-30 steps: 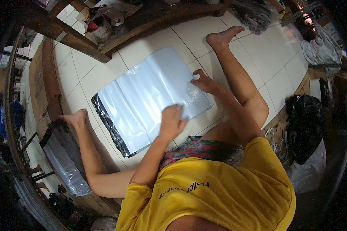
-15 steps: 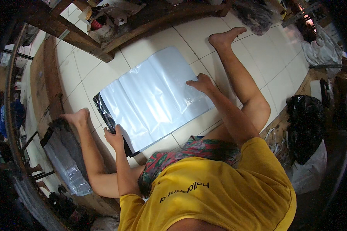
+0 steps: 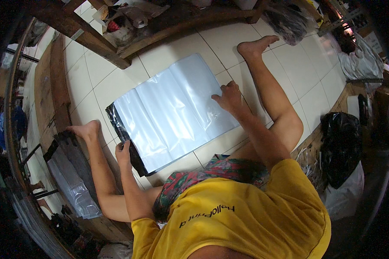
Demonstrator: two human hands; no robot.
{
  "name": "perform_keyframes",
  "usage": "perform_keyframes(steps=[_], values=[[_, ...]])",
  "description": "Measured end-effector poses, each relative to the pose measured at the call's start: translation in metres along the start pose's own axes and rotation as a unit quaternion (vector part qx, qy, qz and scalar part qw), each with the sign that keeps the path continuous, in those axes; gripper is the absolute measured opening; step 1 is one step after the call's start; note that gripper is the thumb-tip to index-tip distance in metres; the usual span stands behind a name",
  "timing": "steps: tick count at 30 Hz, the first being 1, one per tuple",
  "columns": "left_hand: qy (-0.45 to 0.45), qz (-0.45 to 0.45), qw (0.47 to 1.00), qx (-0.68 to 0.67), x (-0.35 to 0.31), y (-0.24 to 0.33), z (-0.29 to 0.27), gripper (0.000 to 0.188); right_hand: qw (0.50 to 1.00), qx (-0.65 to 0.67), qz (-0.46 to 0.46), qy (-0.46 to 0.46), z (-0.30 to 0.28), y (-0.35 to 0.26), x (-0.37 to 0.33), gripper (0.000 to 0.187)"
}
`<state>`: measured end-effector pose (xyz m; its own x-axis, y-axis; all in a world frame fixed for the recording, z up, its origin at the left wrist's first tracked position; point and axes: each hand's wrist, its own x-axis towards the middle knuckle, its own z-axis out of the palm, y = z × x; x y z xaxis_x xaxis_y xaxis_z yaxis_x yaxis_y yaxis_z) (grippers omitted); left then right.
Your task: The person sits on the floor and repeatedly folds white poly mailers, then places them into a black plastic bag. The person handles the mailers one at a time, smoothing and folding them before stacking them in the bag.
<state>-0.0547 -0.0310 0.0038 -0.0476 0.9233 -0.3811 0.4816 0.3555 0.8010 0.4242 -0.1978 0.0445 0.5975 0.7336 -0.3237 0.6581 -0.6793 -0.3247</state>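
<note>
A stack of flat white plastic bags (image 3: pixel 170 114), glossy and creased, lies aslant on the tiled floor between my outstretched legs. Along its left end runs a black plastic strip (image 3: pixel 136 160). My left hand (image 3: pixel 123 153) is at that black edge, fingers curled together and seemingly pinching it; the fingertips are partly hidden. Over the right end of the stack is my right hand (image 3: pixel 231 98), thumb and fingers apart, with nothing seen in it. Whether it touches the plastic, I cannot tell.
A wooden frame (image 3: pixel 101 47) with cluttered plastic and rolls stands ahead. Another bundle of grey-white plastic bags (image 3: pixel 75 179) lies on a board outside my left leg. To the right are a black plastic bag (image 3: pixel 340 144) and a white sack (image 3: pixel 361 62).
My left hand has shifted slightly left and its fingers have drawn together, baring more of the black strip. My right hand has lifted a little, its fingers spreading. The stack stays in place.
</note>
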Motion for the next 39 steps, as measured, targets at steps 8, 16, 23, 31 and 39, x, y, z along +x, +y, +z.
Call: perform_keyframes(steps=[8,16,23,31,39], values=[[-0.022,-0.065,0.994,-0.089,-0.012,0.009,0.004,0.04,0.984,0.148,0.062,-0.076,0.018,0.026,0.014,0.077],[-0.01,-0.027,0.998,-0.053,-0.006,-0.002,0.009,0.041,0.975,0.171,0.041,-0.136,0.016,0.036,0.022,0.082],[0.021,0.005,0.999,0.031,0.002,-0.015,0.015,0.048,0.977,0.152,-0.017,-0.146,0.002,0.034,0.019,0.065],[0.024,-0.034,0.998,0.056,-0.013,0.011,0.021,0.055,0.999,-0.024,0.041,-0.013,-0.013,-0.006,-0.009,0.069],[-0.081,-0.075,0.992,-0.058,-0.003,0.016,0.018,0.041,0.992,0.12,0.005,0.033,0.019,0.017,0.007,0.051]])
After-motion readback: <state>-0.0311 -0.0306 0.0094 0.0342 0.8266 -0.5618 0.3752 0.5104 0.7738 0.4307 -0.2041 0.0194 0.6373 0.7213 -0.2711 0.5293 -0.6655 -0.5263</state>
